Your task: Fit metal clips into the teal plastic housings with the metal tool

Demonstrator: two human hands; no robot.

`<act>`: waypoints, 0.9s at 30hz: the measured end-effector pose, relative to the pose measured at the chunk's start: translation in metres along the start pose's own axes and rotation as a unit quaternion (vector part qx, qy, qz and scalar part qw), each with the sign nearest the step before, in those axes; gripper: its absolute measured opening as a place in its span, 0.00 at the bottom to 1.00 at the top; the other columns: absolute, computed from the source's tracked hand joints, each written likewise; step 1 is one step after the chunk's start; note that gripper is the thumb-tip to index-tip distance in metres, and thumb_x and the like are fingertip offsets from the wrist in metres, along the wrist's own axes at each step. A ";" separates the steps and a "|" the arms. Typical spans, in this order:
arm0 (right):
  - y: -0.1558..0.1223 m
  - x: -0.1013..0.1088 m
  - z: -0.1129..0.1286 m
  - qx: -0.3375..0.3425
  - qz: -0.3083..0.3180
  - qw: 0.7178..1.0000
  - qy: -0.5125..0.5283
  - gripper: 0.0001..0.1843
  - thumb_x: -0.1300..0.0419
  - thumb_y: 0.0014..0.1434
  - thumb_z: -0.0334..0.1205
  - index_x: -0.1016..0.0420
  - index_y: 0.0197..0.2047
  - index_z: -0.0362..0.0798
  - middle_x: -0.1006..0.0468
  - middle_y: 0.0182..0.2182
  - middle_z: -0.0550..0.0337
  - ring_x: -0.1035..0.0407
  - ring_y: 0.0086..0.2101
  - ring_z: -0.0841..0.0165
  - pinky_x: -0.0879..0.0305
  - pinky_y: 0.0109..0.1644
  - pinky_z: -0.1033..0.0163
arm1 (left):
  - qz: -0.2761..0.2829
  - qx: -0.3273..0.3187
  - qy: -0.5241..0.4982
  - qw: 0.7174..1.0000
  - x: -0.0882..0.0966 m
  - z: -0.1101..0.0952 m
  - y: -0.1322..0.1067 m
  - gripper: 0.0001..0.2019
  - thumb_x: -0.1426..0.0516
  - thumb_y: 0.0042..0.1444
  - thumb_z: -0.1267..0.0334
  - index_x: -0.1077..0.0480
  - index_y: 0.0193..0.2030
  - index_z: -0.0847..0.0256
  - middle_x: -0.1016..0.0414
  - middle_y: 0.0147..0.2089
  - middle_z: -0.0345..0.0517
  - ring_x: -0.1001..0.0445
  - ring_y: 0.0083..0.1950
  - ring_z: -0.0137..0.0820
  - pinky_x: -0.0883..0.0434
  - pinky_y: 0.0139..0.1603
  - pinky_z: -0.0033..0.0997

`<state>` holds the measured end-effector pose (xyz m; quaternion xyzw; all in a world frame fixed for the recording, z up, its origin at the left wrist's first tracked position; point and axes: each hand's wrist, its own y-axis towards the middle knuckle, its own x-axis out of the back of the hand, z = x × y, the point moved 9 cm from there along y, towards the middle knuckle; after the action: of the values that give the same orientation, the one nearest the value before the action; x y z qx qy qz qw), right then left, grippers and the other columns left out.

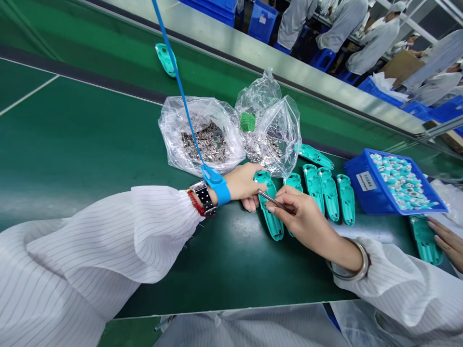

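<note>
My left hand (245,185) wears a blue wrist strap and grips the top end of a teal plastic shell (272,222) lying on the green mat. My right hand (303,216) pinches metal tweezers (272,200), whose tips rest over that shell. Several more teal shells (327,193) lie in a row just to the right. Behind my hands stand two clear plastic bags (202,137) of small metal parts.
A blue bin (365,190) of small teal-and-white parts sits at the right. Another person's hand (448,241) rests on a teal shell (425,238) at far right. One shell (164,58) lies on the conveyor belt. Workers in white stand beyond the metal rail.
</note>
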<state>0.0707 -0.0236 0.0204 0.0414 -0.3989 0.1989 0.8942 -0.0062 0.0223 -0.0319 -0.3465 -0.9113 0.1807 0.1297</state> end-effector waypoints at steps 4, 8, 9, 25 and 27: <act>-0.001 0.004 0.007 0.028 0.002 0.999 -0.038 0.10 0.46 0.58 0.34 0.28 0.28 0.41 0.35 0.29 0.59 0.41 0.27 0.80 0.44 0.29 0.72 | -0.011 0.002 0.017 1.000 0.003 -0.001 0.000 0.31 0.50 0.50 0.71 0.50 0.63 0.64 0.30 0.18 0.38 0.26 0.22 0.34 0.29 0.20 0.24; -0.001 0.005 0.012 0.040 -0.004 0.997 -0.066 0.08 0.45 0.56 0.30 0.26 0.28 0.41 0.35 0.28 0.58 0.41 0.26 0.80 0.46 0.27 0.73 | -0.014 0.004 0.016 1.000 0.003 0.000 0.001 0.31 0.50 0.50 0.71 0.50 0.63 0.63 0.30 0.17 0.38 0.26 0.22 0.33 0.30 0.20 0.23; -0.002 0.004 0.013 0.039 0.001 0.997 -0.070 0.08 0.45 0.56 0.30 0.25 0.30 0.42 0.34 0.28 0.59 0.41 0.26 0.80 0.46 0.26 0.73 | -0.013 0.004 0.017 1.000 0.002 0.001 0.001 0.31 0.50 0.50 0.71 0.50 0.63 0.63 0.30 0.17 0.37 0.26 0.22 0.33 0.30 0.20 0.22; 0.010 0.064 0.033 0.072 -0.239 0.830 0.498 0.25 0.57 0.64 0.48 0.56 0.19 0.43 0.63 0.15 0.67 0.63 0.14 0.80 0.60 0.17 0.71 | 0.011 -0.029 0.022 0.999 -0.001 0.000 0.002 0.20 0.50 0.53 0.71 0.43 0.54 0.63 0.27 0.21 0.41 0.27 0.21 0.31 0.31 0.18 0.22; 0.012 0.058 0.030 0.071 -0.242 0.827 0.503 0.25 0.55 0.63 0.49 0.56 0.20 0.43 0.62 0.15 0.67 0.63 0.15 0.80 0.60 0.17 0.72 | 0.012 -0.025 0.014 1.000 -0.002 -0.001 0.000 0.19 0.50 0.53 0.72 0.43 0.53 0.64 0.28 0.20 0.42 0.27 0.21 0.32 0.31 0.18 0.22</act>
<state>0.0801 -0.0008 0.0818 0.0940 0.1443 -0.0030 0.9850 -0.0043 0.0218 -0.0312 -0.3626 -0.9096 0.1546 0.1315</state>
